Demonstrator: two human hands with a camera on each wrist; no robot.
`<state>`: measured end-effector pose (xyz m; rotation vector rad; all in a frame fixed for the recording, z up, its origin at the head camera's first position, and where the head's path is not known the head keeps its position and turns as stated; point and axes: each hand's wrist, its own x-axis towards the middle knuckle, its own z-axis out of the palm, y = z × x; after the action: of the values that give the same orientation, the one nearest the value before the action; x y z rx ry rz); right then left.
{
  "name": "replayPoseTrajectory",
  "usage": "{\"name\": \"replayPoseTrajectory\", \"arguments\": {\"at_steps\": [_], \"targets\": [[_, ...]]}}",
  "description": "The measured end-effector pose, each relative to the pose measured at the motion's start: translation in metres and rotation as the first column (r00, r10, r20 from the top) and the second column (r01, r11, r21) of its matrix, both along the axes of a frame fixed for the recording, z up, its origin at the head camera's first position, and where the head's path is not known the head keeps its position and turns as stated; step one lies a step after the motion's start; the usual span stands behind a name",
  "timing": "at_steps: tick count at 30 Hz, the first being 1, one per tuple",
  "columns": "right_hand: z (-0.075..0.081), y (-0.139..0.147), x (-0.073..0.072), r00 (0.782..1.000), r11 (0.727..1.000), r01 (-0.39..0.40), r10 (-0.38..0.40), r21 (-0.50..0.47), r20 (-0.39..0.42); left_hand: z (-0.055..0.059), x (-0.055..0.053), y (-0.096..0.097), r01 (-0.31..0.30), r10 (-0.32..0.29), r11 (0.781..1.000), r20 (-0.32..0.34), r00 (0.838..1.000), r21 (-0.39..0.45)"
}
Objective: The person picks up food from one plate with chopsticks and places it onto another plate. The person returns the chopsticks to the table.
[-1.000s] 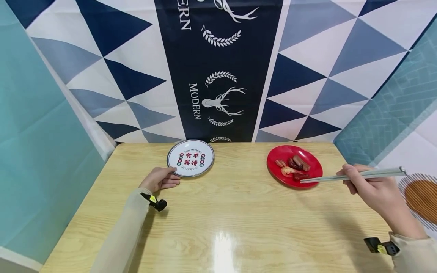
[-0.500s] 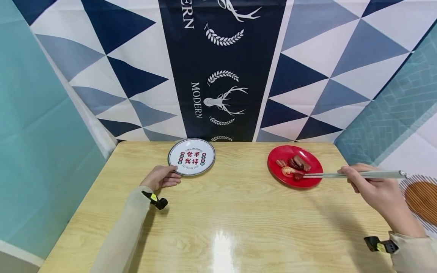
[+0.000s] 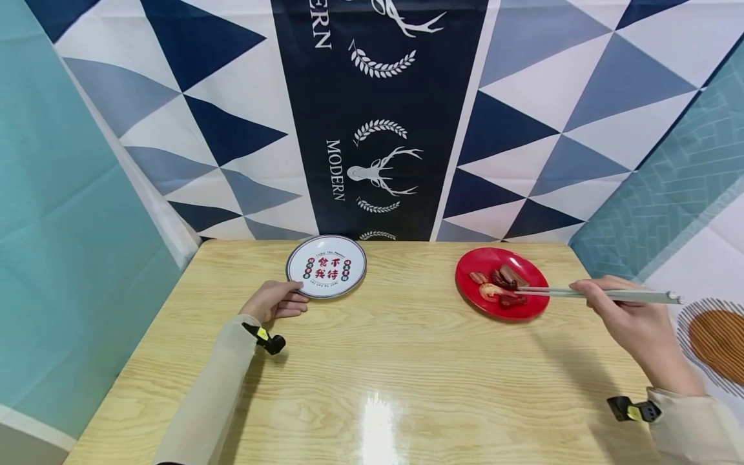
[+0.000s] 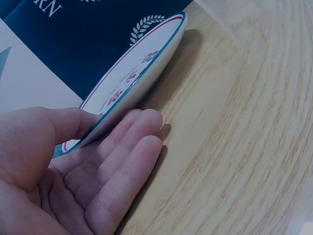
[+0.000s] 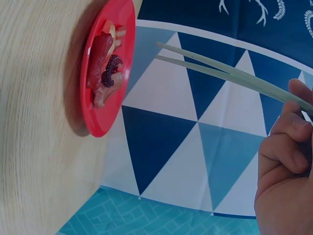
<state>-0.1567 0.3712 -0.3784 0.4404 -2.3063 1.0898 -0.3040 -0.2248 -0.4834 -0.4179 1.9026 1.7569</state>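
Observation:
My left hand (image 3: 278, 301) pinches the near-left rim of a white plate (image 3: 334, 250) with a dark edge and red lettering. In the left wrist view the thumb lies on the rim and the fingers (image 4: 124, 171) are beneath it. On the right, my right hand (image 3: 630, 316) holds a pair of pale green chopsticks (image 3: 616, 295). Their tips are over a red plate (image 3: 473, 303) of food pieces: a shrimp-like piece (image 3: 493, 291), a dark reddish piece (image 3: 511, 301) and brown rib-like pieces (image 3: 514, 274). The right wrist view shows the chopstick tips slightly parted, with nothing between them and apart from the food.
Both plates are near the back edge of a light wooden table (image 3: 372, 349). A patterned curtain (image 3: 383, 129) hangs right behind it. At the right edge lies a round brown striped mat (image 3: 721, 339). Teal panels (image 3: 75, 226) flank the table.
The chopstick tips have shifted from the near edge of the red plate slightly up and inward over the food. The right wrist has moved a little left. My left hand keeps its hold.

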Motion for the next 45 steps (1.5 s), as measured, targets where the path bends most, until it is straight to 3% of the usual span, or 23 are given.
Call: {"name": "replayPoseTrajectory", "arguments": {"at_steps": [7,19,30,45], "targets": [[-0.003,-0.004,-0.008,0.999,1.0,0.025,-0.024,-0.015,0.039,0.0,-0.005,-0.001,0.0,0.0,1.0,0.002,1.0,0.019],[-0.007,-0.013,-0.015,0.997,0.999,0.022,-0.02,-0.028,0.077,0.0,-0.003,0.0,0.007,-0.007,1.0,-0.003,1.0,0.006],[-0.028,-0.006,-0.027,0.995,0.997,0.035,-0.029,-0.063,0.091,-0.003,0.001,0.002,0.004,-0.004,1.0,-0.007,1.0,0.004],[-0.038,-0.006,-0.034,0.991,0.997,0.069,-0.065,-0.031,0.119,-0.005,-0.001,0.002,-0.005,0.005,1.0,-0.003,1.0,0.016]]}}
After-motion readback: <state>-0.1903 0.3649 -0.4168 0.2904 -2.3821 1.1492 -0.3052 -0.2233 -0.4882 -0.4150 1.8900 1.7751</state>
